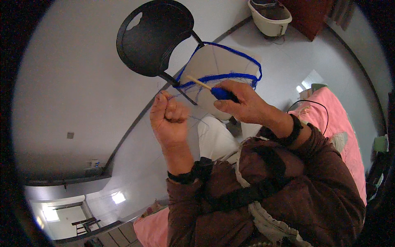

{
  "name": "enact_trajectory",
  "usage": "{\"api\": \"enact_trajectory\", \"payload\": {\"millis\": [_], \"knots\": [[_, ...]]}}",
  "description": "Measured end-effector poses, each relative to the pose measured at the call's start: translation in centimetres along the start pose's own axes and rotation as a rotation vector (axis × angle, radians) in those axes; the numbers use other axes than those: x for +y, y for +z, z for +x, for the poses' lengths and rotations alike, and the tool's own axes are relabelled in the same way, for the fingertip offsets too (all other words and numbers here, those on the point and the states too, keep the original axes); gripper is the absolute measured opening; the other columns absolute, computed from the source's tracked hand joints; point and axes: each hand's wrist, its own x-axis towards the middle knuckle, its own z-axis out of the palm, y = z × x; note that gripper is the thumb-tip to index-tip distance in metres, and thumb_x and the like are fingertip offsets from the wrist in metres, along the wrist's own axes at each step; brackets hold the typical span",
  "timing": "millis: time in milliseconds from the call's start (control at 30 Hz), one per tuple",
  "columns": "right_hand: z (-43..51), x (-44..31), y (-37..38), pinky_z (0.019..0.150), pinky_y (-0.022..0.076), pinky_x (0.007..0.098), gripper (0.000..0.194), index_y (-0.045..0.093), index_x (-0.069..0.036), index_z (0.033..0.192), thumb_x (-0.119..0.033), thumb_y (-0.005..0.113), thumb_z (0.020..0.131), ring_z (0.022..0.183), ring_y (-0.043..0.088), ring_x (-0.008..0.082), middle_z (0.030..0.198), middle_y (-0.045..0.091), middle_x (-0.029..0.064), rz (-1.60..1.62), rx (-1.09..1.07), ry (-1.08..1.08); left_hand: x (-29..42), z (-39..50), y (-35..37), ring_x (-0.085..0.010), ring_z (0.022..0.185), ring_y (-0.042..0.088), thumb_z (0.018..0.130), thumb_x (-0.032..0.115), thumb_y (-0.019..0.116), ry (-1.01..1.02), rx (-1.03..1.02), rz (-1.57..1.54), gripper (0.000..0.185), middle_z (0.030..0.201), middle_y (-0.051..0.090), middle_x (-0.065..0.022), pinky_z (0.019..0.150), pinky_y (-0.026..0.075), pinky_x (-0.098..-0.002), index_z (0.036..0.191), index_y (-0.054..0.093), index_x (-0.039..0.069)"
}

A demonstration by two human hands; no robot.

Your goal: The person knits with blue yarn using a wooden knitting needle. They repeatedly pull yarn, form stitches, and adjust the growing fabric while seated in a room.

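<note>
My left hand [171, 119] is raised left of centre, its fingers pinching a thin blue thread [176, 96]. At the centre my right hand [243, 100] grips a thin light-coloured stick [200, 82] with a bundle of blue yarn [222, 94] wound on it. The stick points up and left. Beyond both hands is a chair with a black backrest [151, 37]. Thick blue yarn strands [231, 75] run around and across its pale seat [222, 60], with finer threads crossing loosely. Another loose thread hangs right of my left wrist.
A cream plastic tub [271, 26] stands on the floor at the top right, beside a reddish-brown piece of furniture [304, 18]. Pink fabric [336, 123] lies at my right, with a black cable [325, 108] over it. A pale wall [77, 77] rises at the left.
</note>
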Motion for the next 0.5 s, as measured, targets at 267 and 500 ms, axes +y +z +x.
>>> {"api": "enact_trajectory", "payload": {"millis": [267, 500], "knots": [[0.0, 0.6, -0.9, 0.064, 0.0454, 0.0351, 0.034, 0.06, 0.002, 0.102, -0.022, 0.062, 0.078, 0.072, 0.057, 0.0271, 0.081, 0.059, 0.0154, -0.155, -0.065, -0.312, 1.1, 0.6, -0.9, -0.005, 0.043, 0.019, 0.093, 0.018, 0.051, 0.006, 0.012, 0.104, 0.013, 0.054, 0.028, 0.0058, 0.041, 0.017, -0.0233, 0.093, 0.053, 0.005], [0.5, 1.0, -1.0, 0.061, 0.0455, 0.0338, 0.028, 0.061, 0.002, 0.091, -0.022, 0.068, 0.078, 0.066, 0.058, 0.0244, 0.076, 0.06, 0.0149, -0.512, 0.054, -0.204, 1.2, 0.2, -0.1, -0.0053, 0.045, 0.026, 0.091, 0.015, 0.056, 0.017, 0.069, 0.197, 0.01, 0.054, 0.035, 0.0036, 0.042, 0.018, -0.0227, 0.087, 0.057, 0.005]]}}
